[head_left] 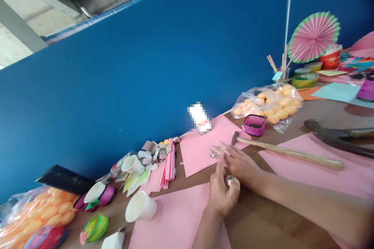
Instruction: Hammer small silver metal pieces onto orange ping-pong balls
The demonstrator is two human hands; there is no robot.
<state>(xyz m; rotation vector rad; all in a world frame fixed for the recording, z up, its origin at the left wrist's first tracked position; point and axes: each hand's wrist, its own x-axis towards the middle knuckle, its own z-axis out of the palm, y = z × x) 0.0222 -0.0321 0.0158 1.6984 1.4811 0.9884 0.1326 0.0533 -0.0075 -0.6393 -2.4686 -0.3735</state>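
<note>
My left hand [223, 194] is curled round a shiny silver ball [232, 181], with its index finger stretched out beside the other hand. My right hand [239, 165] reaches in from the right, fingers extended over a pink sheet of paper [198, 155]. Its fingertips are at a small cluster of shiny silver pieces [214, 153] lying on that sheet; whether they touch it is blurred. A hammer [288, 150] with a wooden handle lies just beyond my right hand. Another pink sheet [175, 214] is partly beneath my left forearm.
A white paper cup [140, 207] stands left of my hands. Pink paper strips [168, 165] and small boxes [150, 147] lie by the blue partition [146, 74]. Bags of orange balls [282, 113] sit at both sides. Large dark pliers-like tool [330, 136] lies right, beside a purple ring-shaped box [254, 125].
</note>
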